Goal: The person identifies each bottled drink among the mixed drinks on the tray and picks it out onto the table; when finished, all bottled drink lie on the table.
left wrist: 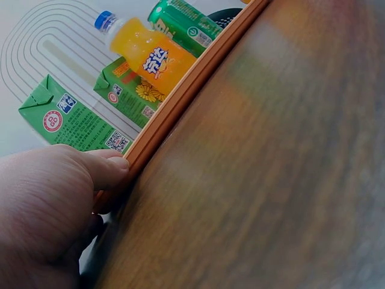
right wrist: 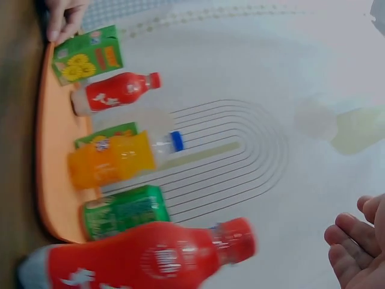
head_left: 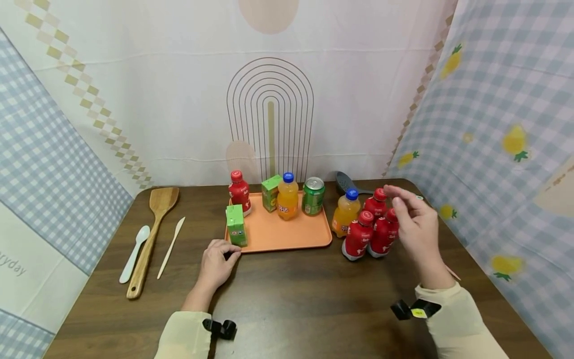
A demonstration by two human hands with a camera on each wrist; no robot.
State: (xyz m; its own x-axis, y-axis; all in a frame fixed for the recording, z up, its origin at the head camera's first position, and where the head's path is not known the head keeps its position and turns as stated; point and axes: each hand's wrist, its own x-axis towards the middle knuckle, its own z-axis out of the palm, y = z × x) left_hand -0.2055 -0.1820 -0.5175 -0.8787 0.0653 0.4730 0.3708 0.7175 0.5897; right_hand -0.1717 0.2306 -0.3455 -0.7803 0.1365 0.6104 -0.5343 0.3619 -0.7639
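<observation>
Left grip [head_left: 215, 264] pinches the near-left corner of a shallow orange rectangular tray [head_left: 284, 236], probably plastic, lying on the brown wood-grain counter [head_left: 287, 304]. Right grip [head_left: 417, 224]: fingers loosely bent, thumb apart, holding nothing; near three red-sleeved bottles [head_left: 358, 237] with red caps and whitish bases, standing to the tray's right.

Handling, my estimate: bottles fairly weighty if full (level hidden), smooth, perhaps slippery, walls slightly yielding. Best hold: around the body, below the shoulder. Tray: light, stiff; brace by rim.
</observation>
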